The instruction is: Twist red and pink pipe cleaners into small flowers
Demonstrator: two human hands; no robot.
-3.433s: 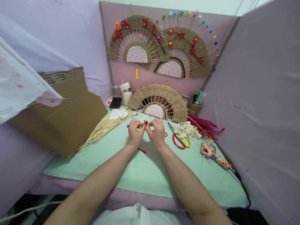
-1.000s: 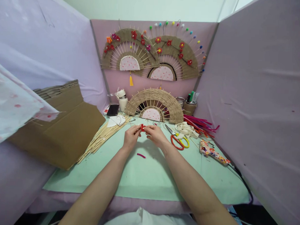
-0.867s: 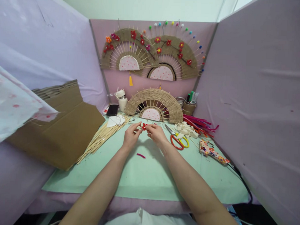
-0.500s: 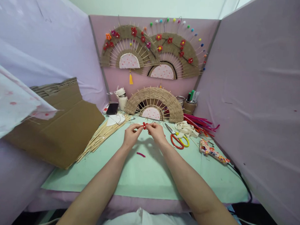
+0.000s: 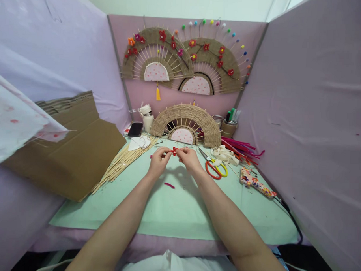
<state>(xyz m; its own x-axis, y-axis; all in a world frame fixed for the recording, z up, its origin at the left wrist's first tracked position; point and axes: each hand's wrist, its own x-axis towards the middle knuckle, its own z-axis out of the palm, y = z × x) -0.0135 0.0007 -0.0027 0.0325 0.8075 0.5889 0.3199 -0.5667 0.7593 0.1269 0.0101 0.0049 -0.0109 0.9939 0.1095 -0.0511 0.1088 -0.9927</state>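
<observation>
A small red pipe-cleaner flower [image 5: 174, 151] is pinched between my two hands, a little above the mint-green table cover [image 5: 177, 214]. My left hand [image 5: 159, 161] grips its left side with thumb and fingertips. On its right side, my right hand [image 5: 189, 158] holds it the same way. Just beyond stands a half-round woven fan [image 5: 185, 116] with thin sticks and a dotted pink-and-white centre. Nearer to me, a short magenta pipe-cleaner piece [image 5: 169, 185] lies loose on the cover.
Right of my hands are scissors [image 5: 216, 169], cream fabric strips [image 5: 224, 155], pipe cleaners [image 5: 242, 147] and a flower-patterned glue gun [image 5: 257, 183] with its cord. Thin sticks [image 5: 123, 163] and brown cardboard [image 5: 64, 155] lie left. Two decorated fans [image 5: 158, 42] hang behind.
Both hands stay in nearly the same place with the red flower between them. The flower has turned slightly, and the camera view has shifted a little.
</observation>
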